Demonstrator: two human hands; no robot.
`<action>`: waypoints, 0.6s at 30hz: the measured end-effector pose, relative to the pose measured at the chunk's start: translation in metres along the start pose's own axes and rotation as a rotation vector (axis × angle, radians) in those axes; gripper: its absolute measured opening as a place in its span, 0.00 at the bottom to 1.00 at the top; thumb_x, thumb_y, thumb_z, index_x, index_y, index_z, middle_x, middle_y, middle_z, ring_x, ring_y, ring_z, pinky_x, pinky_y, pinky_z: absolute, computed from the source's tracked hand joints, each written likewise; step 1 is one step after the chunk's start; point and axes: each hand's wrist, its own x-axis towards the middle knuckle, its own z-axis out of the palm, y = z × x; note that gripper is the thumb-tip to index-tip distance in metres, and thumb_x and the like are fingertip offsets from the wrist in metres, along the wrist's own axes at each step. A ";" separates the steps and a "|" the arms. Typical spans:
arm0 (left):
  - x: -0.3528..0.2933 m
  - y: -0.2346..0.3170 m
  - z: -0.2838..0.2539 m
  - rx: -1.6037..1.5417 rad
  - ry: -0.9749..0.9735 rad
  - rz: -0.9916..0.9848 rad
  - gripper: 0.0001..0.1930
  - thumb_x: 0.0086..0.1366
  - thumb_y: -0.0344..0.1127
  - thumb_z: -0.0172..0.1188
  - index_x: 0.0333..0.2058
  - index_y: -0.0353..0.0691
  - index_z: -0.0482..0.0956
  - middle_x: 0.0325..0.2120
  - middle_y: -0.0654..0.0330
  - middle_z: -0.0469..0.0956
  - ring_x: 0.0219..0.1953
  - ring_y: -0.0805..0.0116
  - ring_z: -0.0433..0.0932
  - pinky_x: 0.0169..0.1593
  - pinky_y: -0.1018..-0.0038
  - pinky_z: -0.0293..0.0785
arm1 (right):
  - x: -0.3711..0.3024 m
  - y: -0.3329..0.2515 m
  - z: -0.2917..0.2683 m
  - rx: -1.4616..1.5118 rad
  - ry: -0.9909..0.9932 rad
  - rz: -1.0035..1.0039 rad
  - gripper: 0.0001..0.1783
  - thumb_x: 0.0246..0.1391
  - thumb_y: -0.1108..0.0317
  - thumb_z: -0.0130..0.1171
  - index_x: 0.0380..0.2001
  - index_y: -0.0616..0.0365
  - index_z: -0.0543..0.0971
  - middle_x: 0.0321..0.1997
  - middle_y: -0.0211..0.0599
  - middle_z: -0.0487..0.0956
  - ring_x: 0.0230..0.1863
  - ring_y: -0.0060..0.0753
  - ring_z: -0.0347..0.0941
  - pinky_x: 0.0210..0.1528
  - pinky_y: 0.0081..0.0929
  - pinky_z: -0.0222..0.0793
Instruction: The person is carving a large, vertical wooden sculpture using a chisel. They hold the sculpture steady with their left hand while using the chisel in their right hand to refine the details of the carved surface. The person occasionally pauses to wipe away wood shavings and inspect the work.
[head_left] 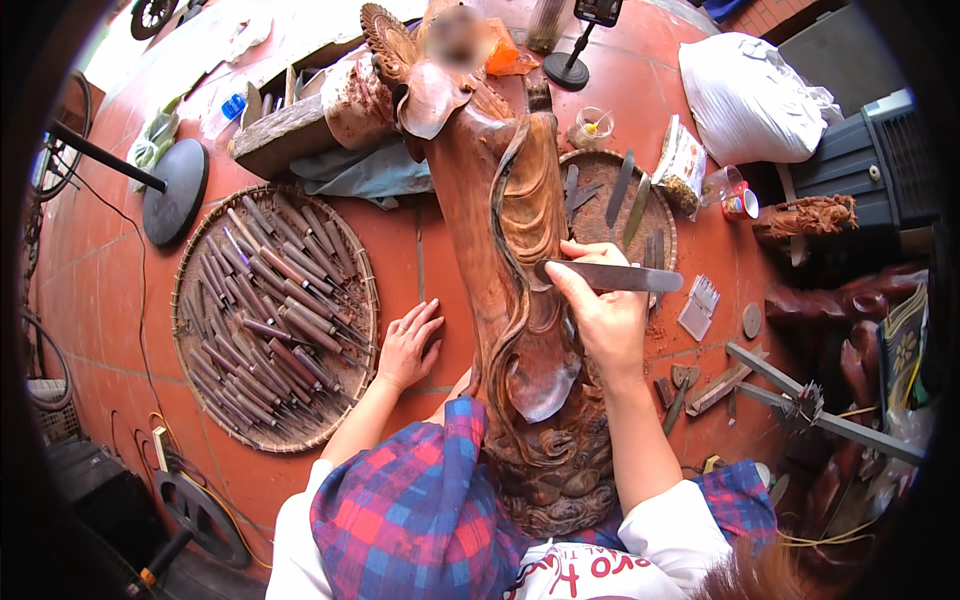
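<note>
A tall carved wooden statue (pixel 510 250) of reddish-brown wood lies lengthwise in front of me, its base near my lap. My right hand (pixel 600 310) grips a flat metal carving blade (pixel 620 277) and holds its tip against the statue's carved folds. My left hand (pixel 408 345) rests flat, fingers spread, on the red tile floor (pixel 100 290) just left of the statue, holding nothing. A round woven tray (pixel 192 380) with several wooden-handled chisels (pixel 270 320) lies to the left of that hand.
A second woven tray (pixel 662 215) with a few blades sits right of the statue. A white sack (pixel 750 95), a small carved figure (pixel 808 215), a wooden block (pixel 285 135), round black stand bases (pixel 175 190) and cables lie around on the floor.
</note>
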 end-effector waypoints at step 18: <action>-0.001 0.001 -0.002 0.011 0.003 -0.005 0.23 0.59 0.36 0.63 0.54 0.45 0.74 0.66 0.57 0.65 0.67 0.58 0.64 0.62 0.62 0.62 | -0.007 -0.002 0.007 -0.129 -0.012 -0.068 0.07 0.51 0.76 0.69 0.29 0.67 0.79 0.36 0.39 0.80 0.39 0.26 0.76 0.45 0.26 0.70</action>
